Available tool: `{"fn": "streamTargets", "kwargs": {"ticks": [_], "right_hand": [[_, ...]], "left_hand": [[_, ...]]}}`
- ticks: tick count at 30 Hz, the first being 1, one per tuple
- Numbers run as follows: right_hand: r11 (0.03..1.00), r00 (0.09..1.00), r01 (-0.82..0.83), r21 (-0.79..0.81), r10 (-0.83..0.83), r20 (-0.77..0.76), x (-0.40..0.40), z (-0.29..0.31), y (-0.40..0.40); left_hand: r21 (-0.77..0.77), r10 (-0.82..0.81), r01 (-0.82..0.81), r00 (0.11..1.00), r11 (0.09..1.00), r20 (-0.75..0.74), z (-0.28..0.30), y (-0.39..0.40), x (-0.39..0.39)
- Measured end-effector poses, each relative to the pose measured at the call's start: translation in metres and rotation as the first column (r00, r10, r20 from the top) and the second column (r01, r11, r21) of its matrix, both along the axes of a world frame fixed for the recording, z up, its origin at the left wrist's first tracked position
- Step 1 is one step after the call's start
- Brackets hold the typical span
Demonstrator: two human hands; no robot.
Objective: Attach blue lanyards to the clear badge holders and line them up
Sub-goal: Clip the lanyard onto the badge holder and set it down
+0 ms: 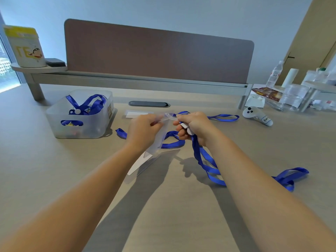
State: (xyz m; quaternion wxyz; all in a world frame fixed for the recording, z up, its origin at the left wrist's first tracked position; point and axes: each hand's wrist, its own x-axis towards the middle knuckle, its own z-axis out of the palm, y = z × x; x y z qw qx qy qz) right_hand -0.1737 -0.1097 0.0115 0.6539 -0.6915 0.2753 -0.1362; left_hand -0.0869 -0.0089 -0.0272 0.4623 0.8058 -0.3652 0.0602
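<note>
My left hand (143, 130) pinches the top of a clear badge holder (145, 160), which hangs tilted down to the table with a white card inside. My right hand (192, 126) grips the white clip end of a blue lanyard (207, 164); its strap trails down and to the right across the table. The two hands meet at the holder's top slot. Another blue lanyard (223, 117) lies behind my right hand, and one more blue strap (121, 133) shows beside my left wrist. A second clear badge holder (134, 113) lies flat behind my hands.
A translucent bin (80, 128) with more blue lanyards stands at the left. A white controller (256, 115) lies at the right, with bottles and clear packaging (291, 97) behind it. A brown desk divider (158, 53) runs along the back, and a mug (27, 50) sits on the shelf at its left.
</note>
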Motion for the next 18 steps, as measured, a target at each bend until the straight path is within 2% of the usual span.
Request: {"fn": "streamTargets", "kwargs": {"ticks": [4, 9, 11, 14, 16, 18], "right_hand": [[0.997, 0.998, -0.018, 0.071, 0.014, 0.055, -0.002, 0.002, 0.0], [0.998, 0.996, -0.049, 0.045, 0.045, 0.078, -0.002, 0.003, 0.003], [0.997, 0.995, -0.062, 0.04, 0.058, 0.079, -0.002, 0.003, 0.004], [0.996, 0.995, -0.074, 0.055, 0.07, 0.064, 0.0, 0.002, 0.003], [0.995, 0.996, -0.082, 0.054, 0.081, 0.028, 0.001, 0.003, 0.002], [0.995, 0.996, -0.088, 0.044, 0.088, 0.003, 0.002, 0.003, 0.002]], "left_hand": [[0.046, -0.029, 0.022, 0.987, 0.999, 0.159, -0.001, 0.002, -0.003], [-0.014, -0.057, 0.058, 0.998, 0.998, 0.027, 0.003, 0.0, 0.0], [-0.018, -0.072, 0.073, 0.997, 0.997, 0.038, 0.003, 0.001, 0.001], [0.005, -0.101, 0.102, 0.966, 0.995, 0.236, 0.002, 0.007, 0.005], [0.074, -0.121, 0.097, 0.877, 0.992, 0.465, 0.003, 0.012, 0.008], [0.187, -0.162, 0.057, 0.772, 0.981, 0.614, 0.004, 0.016, 0.013]]}}
